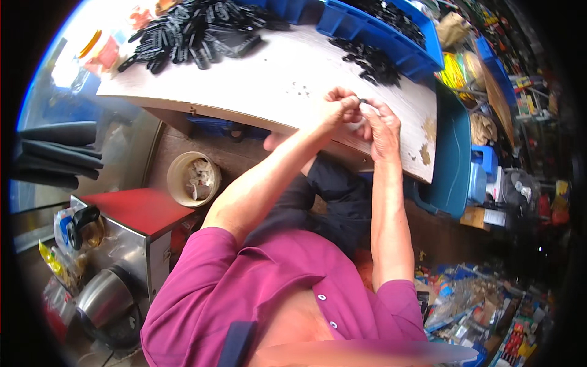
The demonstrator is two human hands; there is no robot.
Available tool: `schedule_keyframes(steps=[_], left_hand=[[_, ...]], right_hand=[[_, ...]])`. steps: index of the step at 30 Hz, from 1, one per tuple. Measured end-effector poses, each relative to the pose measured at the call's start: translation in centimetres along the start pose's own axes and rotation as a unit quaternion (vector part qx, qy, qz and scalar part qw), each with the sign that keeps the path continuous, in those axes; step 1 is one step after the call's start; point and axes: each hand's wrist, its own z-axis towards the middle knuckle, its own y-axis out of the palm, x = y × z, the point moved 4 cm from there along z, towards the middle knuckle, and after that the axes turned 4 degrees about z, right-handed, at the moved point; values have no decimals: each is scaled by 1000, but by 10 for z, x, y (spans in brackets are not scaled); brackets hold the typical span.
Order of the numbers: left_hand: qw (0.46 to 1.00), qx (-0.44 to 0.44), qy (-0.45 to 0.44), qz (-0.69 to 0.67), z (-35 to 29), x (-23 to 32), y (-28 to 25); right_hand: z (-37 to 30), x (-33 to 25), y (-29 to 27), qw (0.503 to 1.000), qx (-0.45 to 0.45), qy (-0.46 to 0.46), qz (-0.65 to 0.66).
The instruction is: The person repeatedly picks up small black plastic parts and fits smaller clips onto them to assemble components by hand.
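Note:
Above the table's near edge, my left hand (341, 110) and my right hand (384, 127) meet with fingertips pinched together. Between them is a small black part (362, 101), mostly hidden by the fingers, so its exact kind cannot be made out. Something whitish shows at the right thumb and fingers. Just beyond my hands, several tiny dark bits (301, 90) are scattered on the pale table (269, 82). Farther right lies a loose heap of small black pieces (372, 62). A larger pile of long black parts (195, 33) covers the far left of the table.
A blue bin (391, 49) with black pieces stands at the back right. Beside the table's right end is a teal tub (451, 159). A cream bucket (174, 180) holding scraps sits on the floor at left, near a red-topped cabinet (137, 205). Clutter fills the right side.

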Motion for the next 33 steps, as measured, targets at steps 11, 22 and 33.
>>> schedule_keyframes(steps=[11,22,33], left_hand=[[960,13,123,252,-9,20,-9],[372,355,248,821,20,176,-108],[445,146,362,806,-2,132,-73]], right_hand=[[-4,4,-4,999,17,-16,24],[-5,2,-4,998,28,-22,61],[-4,3,-5,998,31,-19,60]])
